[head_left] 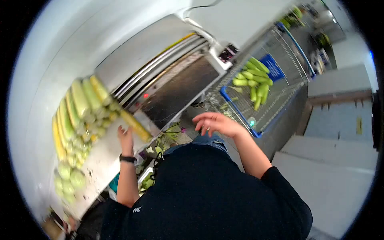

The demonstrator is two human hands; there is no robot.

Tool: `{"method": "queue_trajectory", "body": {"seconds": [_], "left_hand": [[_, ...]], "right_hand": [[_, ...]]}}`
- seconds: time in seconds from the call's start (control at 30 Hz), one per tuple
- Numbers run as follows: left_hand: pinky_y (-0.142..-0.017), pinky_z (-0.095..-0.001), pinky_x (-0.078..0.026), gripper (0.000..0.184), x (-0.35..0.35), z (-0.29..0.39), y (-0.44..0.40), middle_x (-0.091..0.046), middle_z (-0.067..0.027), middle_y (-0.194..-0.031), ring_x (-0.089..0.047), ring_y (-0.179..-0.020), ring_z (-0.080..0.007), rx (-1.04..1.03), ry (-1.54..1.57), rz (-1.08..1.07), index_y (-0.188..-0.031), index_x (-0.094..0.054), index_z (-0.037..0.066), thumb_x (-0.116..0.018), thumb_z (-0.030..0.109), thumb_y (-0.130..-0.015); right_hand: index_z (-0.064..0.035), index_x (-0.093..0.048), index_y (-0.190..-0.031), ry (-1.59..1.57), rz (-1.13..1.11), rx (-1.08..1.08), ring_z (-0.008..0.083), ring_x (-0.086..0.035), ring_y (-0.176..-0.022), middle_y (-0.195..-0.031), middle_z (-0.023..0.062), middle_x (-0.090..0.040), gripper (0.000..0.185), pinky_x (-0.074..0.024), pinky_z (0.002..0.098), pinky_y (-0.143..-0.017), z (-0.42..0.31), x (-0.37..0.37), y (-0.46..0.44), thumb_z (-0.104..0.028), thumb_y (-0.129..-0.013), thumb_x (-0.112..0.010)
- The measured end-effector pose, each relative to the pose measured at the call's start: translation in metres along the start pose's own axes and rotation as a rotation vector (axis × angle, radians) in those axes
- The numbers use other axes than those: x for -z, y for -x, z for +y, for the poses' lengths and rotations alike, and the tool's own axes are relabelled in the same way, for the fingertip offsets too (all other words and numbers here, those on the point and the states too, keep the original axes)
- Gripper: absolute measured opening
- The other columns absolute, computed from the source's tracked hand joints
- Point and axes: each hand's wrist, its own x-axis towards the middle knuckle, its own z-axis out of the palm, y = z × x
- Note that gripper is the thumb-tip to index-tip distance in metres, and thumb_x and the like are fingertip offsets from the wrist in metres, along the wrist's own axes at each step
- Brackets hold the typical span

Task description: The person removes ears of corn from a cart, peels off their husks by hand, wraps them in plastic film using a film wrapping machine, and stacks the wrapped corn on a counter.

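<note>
My left hand (126, 140), with a dark band on the wrist, is over the edge of the white table with its fingers apart and nothing in them. Just right of it lies a long yellow-green wrapped vegetable (136, 126). A large stack of wrapped long vegetables (80, 102) fills the table's far left part. In front of my body my right hand (214, 123) hangs in the air, fingers spread and empty. The nearest thing to it is the shopping cart (240, 114), which holds a pile of green vegetables (256, 80).
Beyond the table stands a wrapping machine (160, 72) with metal rollers and a dark plate. Round pale green vegetables (70, 182) lie on the white table (94, 170). Leaf scraps (170, 138) are below, between table and body. White cabinets (328, 160) stand at the right.
</note>
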Motion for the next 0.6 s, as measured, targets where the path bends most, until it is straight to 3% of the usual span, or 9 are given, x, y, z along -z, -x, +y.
{"method": "queue_trajectory", "body": {"seconds": [0.03, 0.07, 0.1, 0.13, 0.17, 0.2, 0.23, 0.37, 0.6], "left_hand": [[-0.093, -0.0328, -0.045, 0.040, -0.001, 0.004, 0.011, -0.056, -0.0129, -0.119, -0.056, -0.107, -0.0212, -0.113, 0.034, 0.050, -0.128, -0.053, 0.001, -0.063, 0.023, -0.095], [-0.087, -0.0292, -0.045, 0.026, -0.003, 0.035, 0.030, -0.058, -0.0075, -0.107, -0.055, -0.097, -0.0162, -0.222, 0.035, 0.074, -0.117, -0.057, 0.001, -0.059, 0.017, -0.097], [-0.083, -0.0273, -0.044, 0.017, 0.033, 0.022, 0.006, -0.057, -0.0041, -0.101, -0.052, -0.090, -0.0128, -0.260, 0.109, 0.111, -0.110, -0.058, 0.001, -0.057, 0.013, -0.098], [-0.082, -0.0260, -0.043, 0.017, 0.042, 0.040, 0.017, -0.056, -0.0031, -0.100, -0.052, -0.088, -0.0117, -0.272, 0.091, 0.095, -0.111, -0.058, 0.001, -0.056, 0.012, -0.098], [-0.081, -0.0257, -0.043, 0.017, -0.023, 0.083, 0.039, -0.056, -0.0027, -0.100, -0.051, -0.088, -0.0112, -0.326, 0.029, 0.105, -0.112, -0.057, 0.001, -0.056, 0.010, -0.098], [-0.081, -0.0254, -0.043, 0.017, -0.014, 0.083, 0.045, -0.055, -0.0024, -0.100, -0.051, -0.088, -0.0107, -0.353, 0.063, 0.095, -0.114, -0.056, 0.001, -0.055, 0.009, -0.099], [-0.081, -0.0249, -0.043, 0.018, -0.022, 0.104, 0.062, -0.055, -0.0022, -0.101, -0.051, -0.089, -0.0103, -0.353, 0.071, 0.077, -0.116, -0.055, 0.001, -0.055, 0.008, -0.099], [-0.081, -0.0242, -0.043, 0.021, -0.088, 0.165, 0.085, -0.055, -0.0031, -0.105, -0.051, -0.092, -0.0100, -0.371, -0.002, -0.053, -0.119, -0.054, 0.001, -0.055, 0.006, -0.098], [-0.077, -0.0225, -0.044, 0.017, -0.190, 0.240, 0.153, -0.060, -0.0026, -0.095, -0.053, -0.083, -0.0084, -0.206, -0.097, -0.334, -0.113, -0.056, 0.003, -0.056, 0.006, -0.096]], "right_hand": [[-0.0008, -0.056, -0.128, -0.144, 0.095, 0.115, 0.0147, -0.066, -0.076, -0.098, 0.0089, -0.069, 0.051, -0.0524, 0.0232, -0.063, 0.008, 0.040, 0.017, -0.045, -0.101, -0.051], [-0.0015, -0.059, -0.122, -0.291, 0.346, 0.272, 0.0133, -0.064, -0.072, -0.093, 0.0077, -0.068, 0.051, -0.0511, 0.0225, -0.060, 0.028, 0.113, 0.028, -0.047, -0.102, -0.049], [0.0004, -0.061, -0.116, -0.266, 0.385, 0.255, 0.0119, -0.065, -0.073, -0.086, 0.0058, -0.068, 0.045, -0.0512, 0.0223, -0.059, 0.014, 0.064, 0.005, -0.041, -0.103, -0.048], [-0.0014, -0.061, -0.115, -0.344, 0.538, 0.241, 0.0109, -0.061, -0.069, -0.086, 0.0047, -0.067, 0.041, -0.0483, 0.0228, -0.058, 0.018, 0.098, 0.007, -0.039, -0.102, -0.051], [-0.0034, -0.061, -0.116, -0.272, 0.839, 0.104, 0.0098, -0.059, -0.068, -0.087, 0.0036, -0.066, 0.037, -0.0451, 0.0236, -0.058, 0.058, 0.219, 0.016, -0.037, -0.101, -0.054], [-0.0050, -0.061, -0.116, -0.285, 0.866, 0.094, 0.0094, -0.058, -0.070, -0.086, 0.0022, -0.065, 0.035, -0.0433, 0.0234, -0.059, 0.052, 0.205, 0.019, -0.035, -0.099, -0.057], [-0.0052, -0.061, -0.110, -0.276, 0.980, 0.029, 0.0112, -0.059, -0.070, -0.085, 0.0028, -0.064, 0.032, -0.0448, 0.0252, -0.059, 0.077, 0.240, 0.018, -0.034, -0.098, -0.058], [-0.0079, -0.058, -0.114, -0.511, 0.957, -0.133, 0.0139, -0.059, -0.074, -0.088, 0.0012, -0.063, 0.030, -0.0486, 0.0284, -0.064, 0.162, 0.368, 0.011, -0.033, -0.098, -0.057], [-0.0041, -0.058, -0.103, -0.594, 1.258, -0.084, 0.0215, -0.059, -0.071, -0.084, 0.0077, -0.061, 0.028, -0.0518, 0.0390, -0.060, 0.170, 0.500, -0.035, -0.029, -0.092, -0.065]]}}
